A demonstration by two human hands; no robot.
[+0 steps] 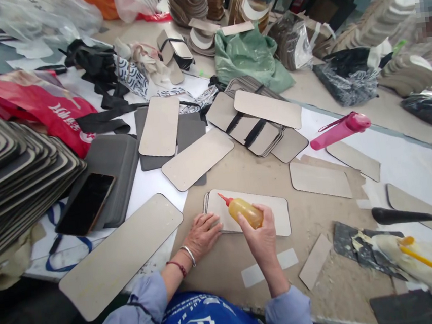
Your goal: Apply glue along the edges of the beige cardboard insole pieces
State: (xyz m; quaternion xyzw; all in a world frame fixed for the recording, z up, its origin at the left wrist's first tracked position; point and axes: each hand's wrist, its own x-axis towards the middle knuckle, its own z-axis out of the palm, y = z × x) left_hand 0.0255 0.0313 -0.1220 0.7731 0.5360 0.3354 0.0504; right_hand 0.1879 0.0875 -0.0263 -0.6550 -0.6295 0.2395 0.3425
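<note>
My right hand (pixel 260 231) is wrapped round a squeeze bottle (pixel 246 213) of amber liquid, its red nozzle tipped up and to the left. Under the bottle lies a short stack of beige rounded panels (pixel 276 212) on the brown work surface (pixel 230 277). My left hand (pixel 203 234) rests flat with spread fingers on the left end of that stack, holding nothing. A white strip (pixel 269 268) lies just below the stack, partly behind my right wrist.
Dark-edged panels (pixel 22 170) are piled at the left beside a phone (pixel 86 204). More beige panels (pixel 198 158) lie ahead. To the right are a pink bottle (pixel 340 129), a black-handled tool (pixel 402 214) and a glue-smeared container (pixel 420 259).
</note>
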